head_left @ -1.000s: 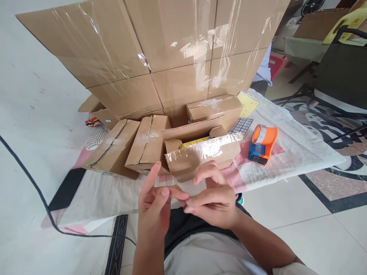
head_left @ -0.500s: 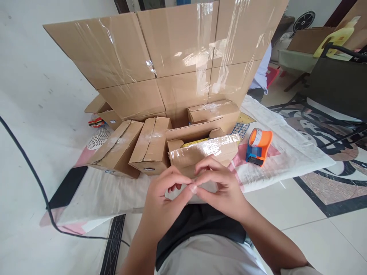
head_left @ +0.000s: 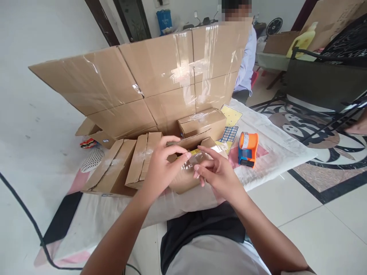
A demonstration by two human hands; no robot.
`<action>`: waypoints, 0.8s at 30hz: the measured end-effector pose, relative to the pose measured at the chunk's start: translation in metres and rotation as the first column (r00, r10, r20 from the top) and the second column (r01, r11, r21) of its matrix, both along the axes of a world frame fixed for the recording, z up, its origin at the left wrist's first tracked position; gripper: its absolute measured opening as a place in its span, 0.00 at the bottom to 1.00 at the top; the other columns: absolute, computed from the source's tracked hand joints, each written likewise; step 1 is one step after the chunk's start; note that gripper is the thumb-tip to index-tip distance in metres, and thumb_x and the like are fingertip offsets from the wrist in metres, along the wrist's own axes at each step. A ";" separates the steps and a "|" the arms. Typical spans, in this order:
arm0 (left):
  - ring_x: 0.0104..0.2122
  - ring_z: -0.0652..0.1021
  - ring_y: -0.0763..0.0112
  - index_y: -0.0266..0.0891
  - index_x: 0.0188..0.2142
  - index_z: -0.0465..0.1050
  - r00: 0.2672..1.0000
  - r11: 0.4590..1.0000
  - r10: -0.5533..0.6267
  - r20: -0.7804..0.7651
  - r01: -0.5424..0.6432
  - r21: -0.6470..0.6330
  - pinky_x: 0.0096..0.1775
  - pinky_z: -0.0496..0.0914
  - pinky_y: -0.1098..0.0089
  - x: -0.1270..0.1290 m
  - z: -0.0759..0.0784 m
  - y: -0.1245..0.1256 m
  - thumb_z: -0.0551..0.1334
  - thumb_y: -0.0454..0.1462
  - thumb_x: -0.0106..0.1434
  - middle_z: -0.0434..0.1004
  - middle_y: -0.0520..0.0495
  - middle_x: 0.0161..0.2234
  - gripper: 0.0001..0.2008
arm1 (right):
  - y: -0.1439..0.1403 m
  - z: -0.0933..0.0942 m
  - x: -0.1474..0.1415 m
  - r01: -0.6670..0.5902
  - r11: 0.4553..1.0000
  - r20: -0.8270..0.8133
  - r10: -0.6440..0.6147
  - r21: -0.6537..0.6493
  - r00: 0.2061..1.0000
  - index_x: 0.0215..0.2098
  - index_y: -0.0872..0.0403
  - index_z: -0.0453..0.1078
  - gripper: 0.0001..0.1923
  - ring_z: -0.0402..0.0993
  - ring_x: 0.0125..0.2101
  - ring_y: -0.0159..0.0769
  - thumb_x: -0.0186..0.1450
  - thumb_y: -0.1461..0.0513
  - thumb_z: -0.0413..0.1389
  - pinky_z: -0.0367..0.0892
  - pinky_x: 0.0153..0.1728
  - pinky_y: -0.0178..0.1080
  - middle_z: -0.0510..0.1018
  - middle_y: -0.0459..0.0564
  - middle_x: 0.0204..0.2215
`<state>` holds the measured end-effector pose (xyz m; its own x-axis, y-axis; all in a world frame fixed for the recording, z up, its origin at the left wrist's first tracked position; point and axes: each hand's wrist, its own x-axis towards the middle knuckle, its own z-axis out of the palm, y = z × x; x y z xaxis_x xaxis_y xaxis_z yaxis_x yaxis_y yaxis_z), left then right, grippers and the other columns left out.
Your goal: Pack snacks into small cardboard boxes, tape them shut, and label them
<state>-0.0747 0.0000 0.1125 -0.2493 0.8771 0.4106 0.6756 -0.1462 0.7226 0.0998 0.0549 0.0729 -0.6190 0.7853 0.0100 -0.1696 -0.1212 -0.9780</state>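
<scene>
My left hand [head_left: 163, 162] is over the front of an open cardboard box [head_left: 183, 183], thumb and index finger pinched together. My right hand [head_left: 219, 172] is just right of it, thumb pressed against bent fingers and index finger reaching forward. Whatever is in either pinch is too small or too clear to make out. Shiny clear tape shows on the box flap between the hands, and something yellow lies inside the box. An orange and blue tape dispenser [head_left: 248, 149] stands on the cloth to the right.
Closed cardboard boxes [head_left: 111, 164] stand at left, another [head_left: 203, 122] behind the open box. A large taped cardboard sheet [head_left: 160, 72] rises at the back. Yellow and blue patterned pieces [head_left: 231, 114] lie on the cloth [head_left: 275, 137]. A person [head_left: 245, 57] sits beyond; a chair [head_left: 312, 84] is right.
My hands, fingertips together before, have come apart and moved forward over the open box. The view has shifted, with more of the room and the other person showing.
</scene>
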 end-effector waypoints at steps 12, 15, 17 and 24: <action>0.30 0.78 0.66 0.42 0.30 0.76 0.987 0.874 -0.128 0.095 0.157 -0.460 0.33 0.68 0.67 -0.023 -0.010 0.046 0.61 0.45 0.66 0.81 0.50 0.29 0.12 | 0.022 -0.008 -0.017 0.057 0.997 0.208 -0.067 0.053 0.976 0.38 0.47 0.51 0.14 0.64 0.10 0.28 0.66 0.59 0.56 0.57 0.14 0.33 0.80 0.40 0.26; 0.29 0.76 0.67 0.42 0.28 0.77 0.985 0.847 -0.172 0.020 0.158 -0.508 0.32 0.65 0.67 -0.028 -0.017 0.057 0.62 0.44 0.65 0.80 0.51 0.27 0.12 | 0.020 -0.011 -0.017 0.067 0.971 0.299 -0.136 0.230 0.945 0.37 0.47 0.51 0.11 0.67 0.13 0.32 0.67 0.64 0.52 0.58 0.15 0.36 0.81 0.43 0.25; 0.29 0.76 0.67 0.42 0.29 0.78 0.984 0.838 -0.176 -0.027 0.135 -0.529 0.32 0.64 0.67 -0.027 -0.019 0.060 0.62 0.43 0.65 0.80 0.51 0.27 0.11 | 0.018 -0.011 -0.018 0.059 0.928 0.389 -0.212 0.369 0.897 0.37 0.47 0.51 0.11 0.74 0.19 0.37 0.67 0.67 0.50 0.59 0.20 0.37 0.80 0.45 0.24; 0.28 0.77 0.64 0.43 0.30 0.74 0.952 0.843 -0.133 -0.276 -0.038 -0.536 0.29 0.60 0.66 -0.011 -0.017 0.048 0.58 0.44 0.68 0.80 0.49 0.29 0.12 | 0.011 0.020 -0.035 -0.252 0.826 0.819 -0.364 0.504 0.443 0.43 0.54 0.61 0.08 0.81 0.30 0.50 0.69 0.71 0.51 0.51 0.22 0.40 0.81 0.59 0.29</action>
<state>-0.0855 0.0483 0.0954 -0.1459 0.9865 -0.0743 0.8681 0.1637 0.4686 0.0646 0.0658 0.0929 -0.4806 0.8702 -0.1086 0.7967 0.3816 -0.4687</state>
